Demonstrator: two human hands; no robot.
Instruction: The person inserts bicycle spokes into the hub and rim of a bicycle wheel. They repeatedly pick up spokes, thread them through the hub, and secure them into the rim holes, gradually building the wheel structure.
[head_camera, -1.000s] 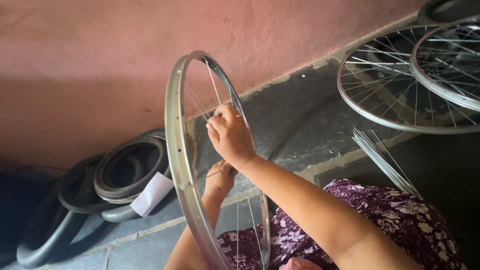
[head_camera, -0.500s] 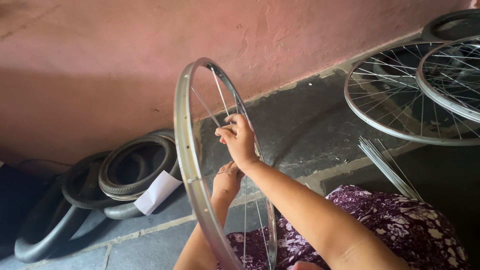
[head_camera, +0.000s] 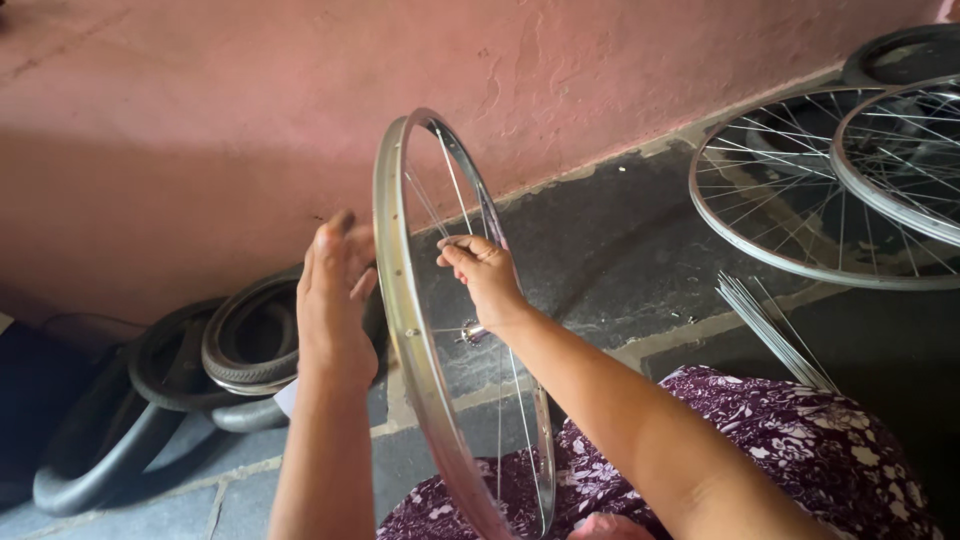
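Observation:
A silver bicycle wheel rim (head_camera: 398, 262) with a few thin spokes and a hub (head_camera: 470, 331) stands upright on edge in front of me, over my lap. My right hand (head_camera: 487, 278) is inside the rim, its fingers pinched on a spoke near the upper part. My left hand (head_camera: 335, 295) is on the outer left side of the rim, fingers straight and spread, close to or touching the rim. My lap is covered with purple flowered cloth (head_camera: 800, 450).
Several black tyres (head_camera: 180, 365) lie heaped by the pink wall (head_camera: 230, 130) at the left. Two spoked wheels (head_camera: 800, 190) lie flat on the floor at the upper right. A bundle of loose spokes (head_camera: 775, 330) lies beside my right knee.
My left hand has come out from behind the rim and risen to its left side. My right hand has stayed on the spokes, and the view has shifted slightly.

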